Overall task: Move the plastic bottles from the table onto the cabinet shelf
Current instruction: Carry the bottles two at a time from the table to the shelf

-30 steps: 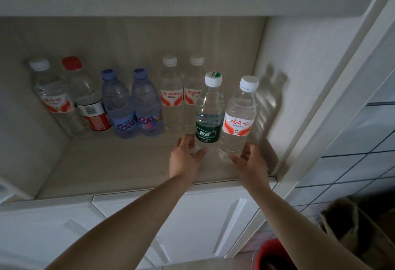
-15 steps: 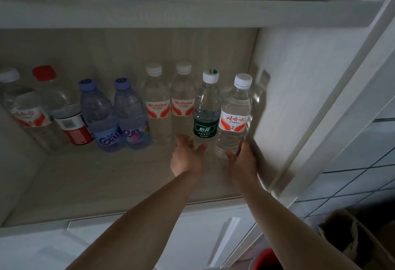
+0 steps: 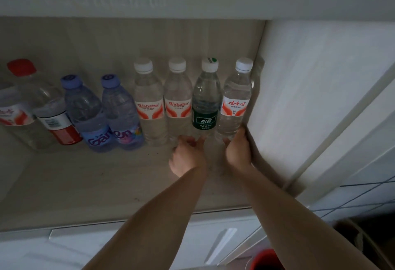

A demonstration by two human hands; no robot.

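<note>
Standing upright — green-labelled bottle (image 3: 204,107), white-capped, gripped by left hand (image 3: 185,158).

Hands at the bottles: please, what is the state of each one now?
Left hand: grips the base of the green-label bottle.
Right hand: grips the base of the red-label bottle by the cabinet wall.

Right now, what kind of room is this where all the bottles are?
Probably a home kitchen or storage corner. A white cabinet shelf holds a row of water bottles, closed cabinet doors sit below it, and a tiled floor shows on the right.
</note>
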